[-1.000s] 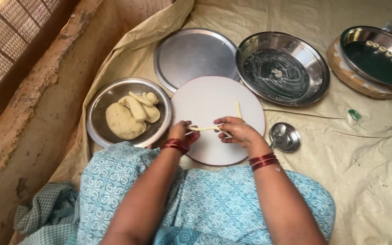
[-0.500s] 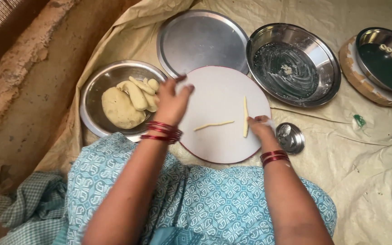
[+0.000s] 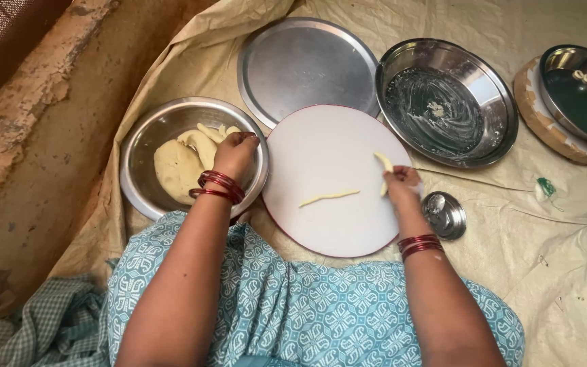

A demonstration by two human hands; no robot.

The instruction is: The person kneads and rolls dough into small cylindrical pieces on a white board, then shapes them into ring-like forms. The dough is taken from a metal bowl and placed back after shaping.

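Having parted from the shared strip, we are reaching our left hand [image 3: 234,155] into the steel bowl [image 3: 145,139], fingers closing on the dough [image 3: 179,168], while our right hand [image 3: 402,185] is pinching a dough strip [image 3: 383,164] on the white board [image 3: 327,153], another strip [image 3: 329,197] lying loose.

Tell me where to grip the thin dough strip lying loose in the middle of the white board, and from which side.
Pinch the dough strip near its middle, coming straight down from above. It lies flat on the white board, long, thin and probably soft, so an end grip would likely let it sag or stretch. Neither hand touches it.
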